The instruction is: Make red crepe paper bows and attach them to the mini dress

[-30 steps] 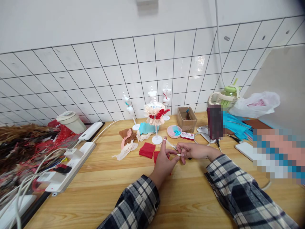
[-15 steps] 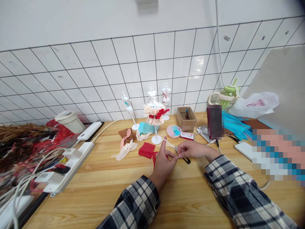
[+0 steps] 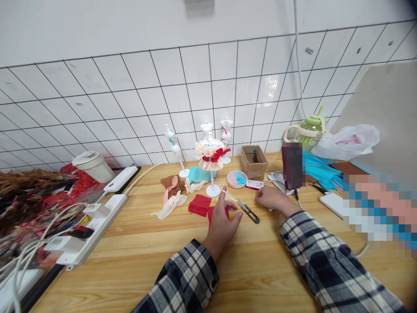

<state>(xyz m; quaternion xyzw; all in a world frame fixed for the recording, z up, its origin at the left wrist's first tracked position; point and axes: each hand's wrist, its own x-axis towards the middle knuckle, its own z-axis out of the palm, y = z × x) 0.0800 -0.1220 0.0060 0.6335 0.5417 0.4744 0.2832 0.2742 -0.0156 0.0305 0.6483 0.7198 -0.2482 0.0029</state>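
Red cloth (image 3: 199,205) lies leftmost, a 2nd red piece (image 3: 213,214) partly behind the left hand (image 3: 224,217), thumb and forefinger spread, other fingers' grip unclear. Best keep fingers clear of the snips (image 3: 250,213) and cloth steady. The right hand (image 3: 273,200) presses its fingertips together, on what I cannot tell.

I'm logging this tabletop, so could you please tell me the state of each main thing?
Left hand: open
Right hand: bunched, grip unclear
Snips: lying unheld
Fully visible red cloth: lying flat
Ruffled dress form: upright
Three other dress forms: upright
Pink dish: holding blue pieces
Cardboard box: open-topped
Pale cup: covered
Green-lidded bottle: upright
Power strip: plugs inserted
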